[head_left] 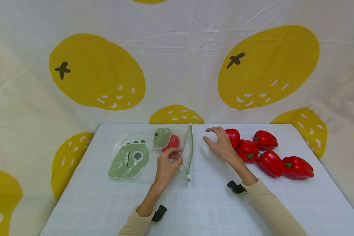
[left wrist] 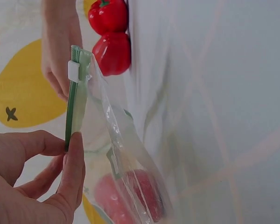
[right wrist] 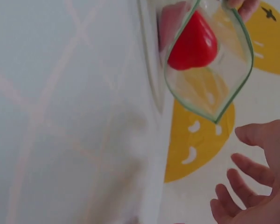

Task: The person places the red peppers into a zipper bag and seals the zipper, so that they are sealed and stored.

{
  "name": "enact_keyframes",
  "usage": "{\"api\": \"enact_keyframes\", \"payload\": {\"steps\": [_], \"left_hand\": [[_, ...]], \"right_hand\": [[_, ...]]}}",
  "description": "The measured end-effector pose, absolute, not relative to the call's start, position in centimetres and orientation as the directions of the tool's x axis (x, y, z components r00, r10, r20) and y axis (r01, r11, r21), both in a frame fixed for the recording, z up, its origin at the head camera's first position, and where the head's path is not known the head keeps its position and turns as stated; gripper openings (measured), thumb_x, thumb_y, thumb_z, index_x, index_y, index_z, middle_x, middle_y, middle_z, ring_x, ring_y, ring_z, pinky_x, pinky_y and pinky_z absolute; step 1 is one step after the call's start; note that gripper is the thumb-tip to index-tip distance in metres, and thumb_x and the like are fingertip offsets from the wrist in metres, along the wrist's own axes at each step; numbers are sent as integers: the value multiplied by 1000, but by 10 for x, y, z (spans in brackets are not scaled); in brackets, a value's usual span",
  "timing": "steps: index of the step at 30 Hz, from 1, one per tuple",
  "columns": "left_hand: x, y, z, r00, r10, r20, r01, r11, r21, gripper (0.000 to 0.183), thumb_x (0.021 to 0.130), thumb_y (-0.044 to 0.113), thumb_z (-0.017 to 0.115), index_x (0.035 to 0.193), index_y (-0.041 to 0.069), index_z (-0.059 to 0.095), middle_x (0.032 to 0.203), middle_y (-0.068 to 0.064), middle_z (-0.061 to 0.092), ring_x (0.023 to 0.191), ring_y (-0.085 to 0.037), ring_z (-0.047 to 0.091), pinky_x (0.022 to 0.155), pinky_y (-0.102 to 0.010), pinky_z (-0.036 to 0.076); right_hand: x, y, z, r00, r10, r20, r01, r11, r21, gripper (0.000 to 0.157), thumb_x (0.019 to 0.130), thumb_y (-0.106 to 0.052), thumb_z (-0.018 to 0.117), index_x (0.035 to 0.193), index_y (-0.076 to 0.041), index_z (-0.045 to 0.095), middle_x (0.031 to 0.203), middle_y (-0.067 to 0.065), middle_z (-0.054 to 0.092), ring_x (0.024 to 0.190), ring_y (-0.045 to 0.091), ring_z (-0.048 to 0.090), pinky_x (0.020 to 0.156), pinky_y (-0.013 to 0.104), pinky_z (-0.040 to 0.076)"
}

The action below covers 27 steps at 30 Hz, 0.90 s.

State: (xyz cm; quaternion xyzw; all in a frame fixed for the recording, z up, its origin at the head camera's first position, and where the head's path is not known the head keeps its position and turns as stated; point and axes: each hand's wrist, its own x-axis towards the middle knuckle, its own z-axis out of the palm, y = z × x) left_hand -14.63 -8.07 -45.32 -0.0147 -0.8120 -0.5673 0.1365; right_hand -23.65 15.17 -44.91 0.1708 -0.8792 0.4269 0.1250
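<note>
A clear slider zip bag point(head_left: 129, 164) with green cartoon prints lies on the table, its green-edged mouth toward the right. Inside it is one red bell pepper point(right wrist: 196, 44), partly covered by a print in the head view. My left hand point(head_left: 168, 164) pinches the green zip edge point(left wrist: 76, 105) between thumb and fingers. The bag's mouth gapes in the right wrist view, and a white slider point(left wrist: 73, 71) sits near one end of the zip. To the right of the mouth, my right hand point(head_left: 220, 144) holds nothing, thumb and fingers spread and bent, beside the nearest loose bell pepper point(head_left: 233, 137).
Several more red bell peppers point(head_left: 270, 164) lie grouped at the right of the table, close behind my right wrist. The table point(head_left: 206, 209) has a pale checked cover. A cloth backdrop point(head_left: 181, 75) with yellow fruit prints rises at its far edge.
</note>
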Motion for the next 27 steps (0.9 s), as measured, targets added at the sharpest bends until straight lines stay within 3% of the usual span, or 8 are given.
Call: {"api": "enact_keyframes", "payload": {"steps": [5,16,27], "left_hand": [[-147,-81,-454,-962,-128,242,181,363,914,17,86,-1,73,103,1,77,88,-7,73,77,-19,69,67,-19,56],[-147,-81,-453,-963,-126,240,178,372,911,16,86,-1,73,102,1,77,88,-6,73,77,-18,69,67,-19,57],[-146,-81,-453,-967,-116,226,170,365,915,17,87,-1,73,103,1,76,89,-8,72,78,-20,69,69,-18,56]], "right_hand": [[-238,167,-451,-914,-150,377,-384,620,-684,35,91,-14,76,122,-1,67,130,21,58,123,37,50,101,59,46],[-240,194,-452,-930,-93,355,-317,690,-650,43,89,-12,78,127,0,62,139,24,48,133,42,38,94,64,52],[-237,211,-453,-959,-82,270,-229,783,-578,61,87,-12,79,140,2,54,147,28,40,138,46,32,99,71,45]]}}
